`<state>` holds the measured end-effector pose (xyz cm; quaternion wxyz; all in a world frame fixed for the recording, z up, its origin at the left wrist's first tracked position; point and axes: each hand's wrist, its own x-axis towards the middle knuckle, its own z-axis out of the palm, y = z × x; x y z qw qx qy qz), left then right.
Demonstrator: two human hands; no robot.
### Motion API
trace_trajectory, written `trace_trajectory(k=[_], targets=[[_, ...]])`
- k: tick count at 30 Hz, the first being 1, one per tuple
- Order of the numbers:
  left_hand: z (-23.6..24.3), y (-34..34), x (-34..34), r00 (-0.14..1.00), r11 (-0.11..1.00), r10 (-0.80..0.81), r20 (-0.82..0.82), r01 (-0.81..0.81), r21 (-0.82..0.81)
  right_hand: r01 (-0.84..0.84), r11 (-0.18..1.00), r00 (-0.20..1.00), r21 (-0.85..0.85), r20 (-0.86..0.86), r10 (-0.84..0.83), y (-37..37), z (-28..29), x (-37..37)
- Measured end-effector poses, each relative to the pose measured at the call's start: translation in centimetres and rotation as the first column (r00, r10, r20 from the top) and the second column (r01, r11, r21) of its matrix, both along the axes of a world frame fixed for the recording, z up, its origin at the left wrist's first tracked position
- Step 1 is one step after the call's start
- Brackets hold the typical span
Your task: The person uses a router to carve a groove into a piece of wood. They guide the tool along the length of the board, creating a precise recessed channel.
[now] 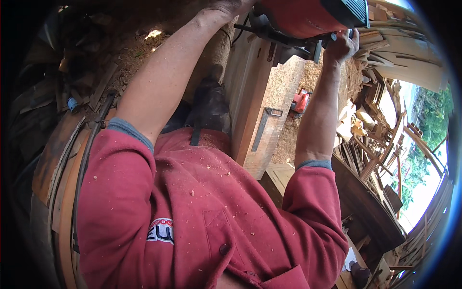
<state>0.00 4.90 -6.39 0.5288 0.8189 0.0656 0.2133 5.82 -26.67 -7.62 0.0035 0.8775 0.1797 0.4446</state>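
Observation:
A large red power tool with a dark ribbed end and a black metal base rests on the wooden workpiece at the top of the view. My right hand is closed at the tool's right side, beside a small metal knob. Part of my left hand shows at the top edge, by the tool's left side. Its fingers are out of sight, so its grip cannot be made out. On the workpiece's pale face lies a try square, nearer to me than the tool.
A smaller red power tool sits among the sawdust right of the workpiece. Scrap boards pile up at the right. Curved-looking planks stand at the left. Wood chips cover the ground, and a dark cable hangs near the tool.

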Motion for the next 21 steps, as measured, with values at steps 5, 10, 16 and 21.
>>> trace_trajectory(k=[5,10,16,21], targets=[[0.6,-0.4,0.3,0.996,1.000,-0.030,-0.088,0.029,-0.005,0.047,0.994,0.987,0.100,-0.160,-0.031,0.4,0.8,-1.5],[3.5,0.1,-0.4,0.982,0.998,-0.032,-0.184,0.041,0.048,-0.022,0.985,0.986,0.172,-0.158,0.049,0.8,2.7,-1.9],[3.0,0.0,-2.1,0.991,0.998,-0.024,-0.129,0.030,0.048,-0.015,0.672,0.948,0.740,-0.202,0.244,1.0,2.5,-3.6],[4.8,-0.7,-5.7,0.982,0.992,-0.028,-0.186,0.051,0.119,-0.032,0.952,0.988,0.303,-0.136,0.077,-2.1,1.7,-5.5]])
